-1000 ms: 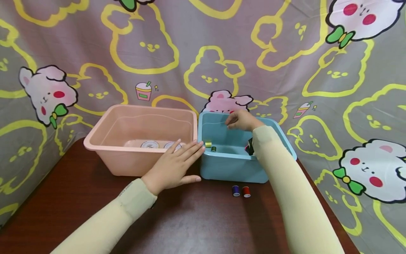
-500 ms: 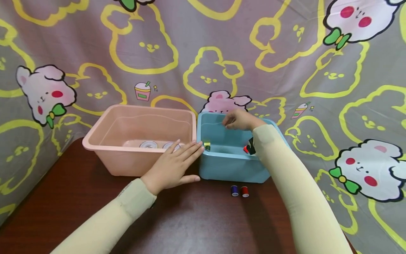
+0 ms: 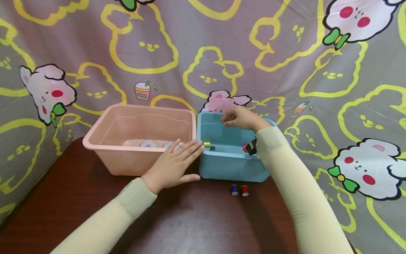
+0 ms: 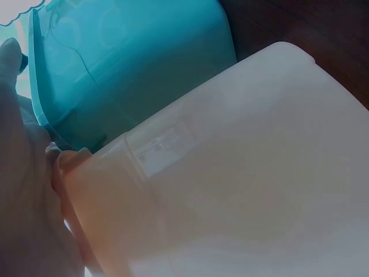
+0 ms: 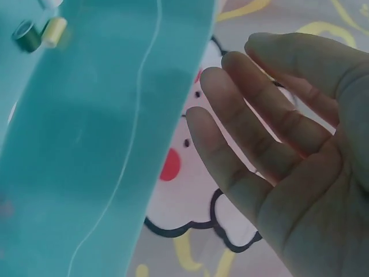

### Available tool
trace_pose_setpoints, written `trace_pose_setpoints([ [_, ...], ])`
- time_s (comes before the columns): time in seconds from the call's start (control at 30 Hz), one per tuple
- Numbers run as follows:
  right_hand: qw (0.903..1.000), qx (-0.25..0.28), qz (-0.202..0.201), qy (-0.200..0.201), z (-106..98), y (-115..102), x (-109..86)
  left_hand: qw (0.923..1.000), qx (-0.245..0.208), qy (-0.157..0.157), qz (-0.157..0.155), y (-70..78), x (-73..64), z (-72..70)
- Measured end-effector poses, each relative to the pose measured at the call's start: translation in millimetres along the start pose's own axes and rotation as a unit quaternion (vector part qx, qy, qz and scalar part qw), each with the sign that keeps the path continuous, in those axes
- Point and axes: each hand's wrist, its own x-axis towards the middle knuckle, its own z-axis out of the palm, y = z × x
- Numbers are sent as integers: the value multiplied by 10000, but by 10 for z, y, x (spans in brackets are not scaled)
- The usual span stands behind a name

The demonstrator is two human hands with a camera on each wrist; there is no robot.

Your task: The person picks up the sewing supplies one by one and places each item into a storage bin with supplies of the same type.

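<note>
My left hand (image 3: 174, 165) lies with straight fingers across the adjoining rims of a pink plastic bin (image 3: 127, 160) and a blue plastic bin (image 3: 234, 167). Above the blue bin is my right hand (image 3: 240, 118), its fingers loosely bent and nothing between them, as the right wrist view also shows. Inside the blue bin lie a yellow thread spool (image 3: 207, 144) and a dark green thread spool (image 3: 212, 148). Two white discs with patterned rims, one of them a round disc (image 3: 148, 144), lie in the pink bin; my fingers partly cover the other.
A blue thread spool (image 3: 234, 190) and a red thread spool (image 3: 244, 191) stand on the dark wooden table (image 3: 196, 225) before the blue bin. A black object (image 3: 251, 147) with red beside it shows by my right sleeve. A patterned curtain (image 3: 165, 35) hangs behind.
The green spool shifts left towards the yellow one, then back right. My right hand moves slightly left and stays over the blue bin. The left hand keeps its place on the rims.
</note>
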Motion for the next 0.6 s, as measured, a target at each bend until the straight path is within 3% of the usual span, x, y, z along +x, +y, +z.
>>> trace_pose_setpoints([
  [0.33, 9977, 137, -553, 377, 123, -139, -221, 9999, 72, 82, 27, -17, 2, 17],
  [0.6, 9920, 291, -777, 955, 245, -243, -514, 10000, 30, -21, -23, -11, 9, 11],
])
